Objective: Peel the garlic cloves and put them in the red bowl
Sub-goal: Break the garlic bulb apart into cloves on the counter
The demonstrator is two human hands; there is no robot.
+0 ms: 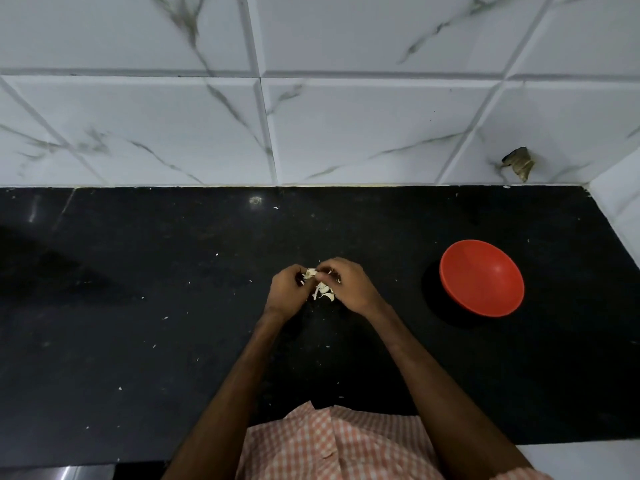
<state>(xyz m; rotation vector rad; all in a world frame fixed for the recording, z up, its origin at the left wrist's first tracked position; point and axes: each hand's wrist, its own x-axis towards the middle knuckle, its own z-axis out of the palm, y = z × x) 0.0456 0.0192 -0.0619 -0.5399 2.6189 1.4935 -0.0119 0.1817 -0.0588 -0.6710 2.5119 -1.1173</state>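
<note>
My left hand (pixel 287 292) and my right hand (pixel 349 284) meet over the middle of the black counter. Together their fingertips pinch a pale garlic clove (pixel 310 273) with papery skin. Below the hands lies a small heap of garlic cloves and peel (pixel 325 293), partly hidden by my right hand. The red bowl (pixel 482 278) stands on the counter to the right of my right hand, and I see nothing inside it.
The black counter (pixel 173 306) is flecked with small white bits of peel. A white marble-tiled wall (pixel 311 116) rises behind it and turns a corner at the far right. A checked shirt (pixel 332 445) shows at the bottom edge.
</note>
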